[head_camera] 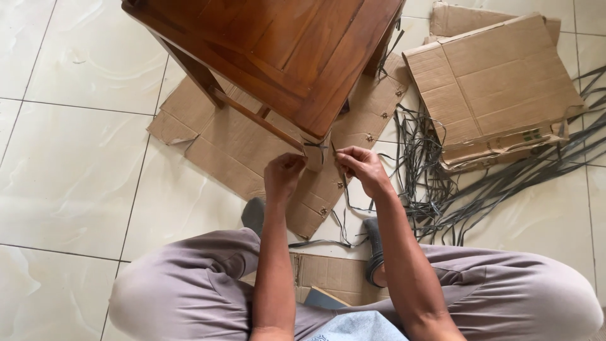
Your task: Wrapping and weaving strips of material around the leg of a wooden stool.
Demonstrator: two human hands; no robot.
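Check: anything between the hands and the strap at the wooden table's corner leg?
Nothing visible. The left hand and right hand are both already at the dark strap on the wooden table's corner leg, fingers pinching on either side of it.

A furniture packing spot on a tiled floor [69, 189]: flattened cardboard [499, 88] and loose grey straps [480, 189] lie beside a wooden table [284, 50].

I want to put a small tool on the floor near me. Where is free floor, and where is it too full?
Bare tile floor lies left of the flat cardboard sheet, beside the left knee. It is crowded to the right: loose grey straps and stacked cardboard. Left hand and right hand work at the wooden table corner.
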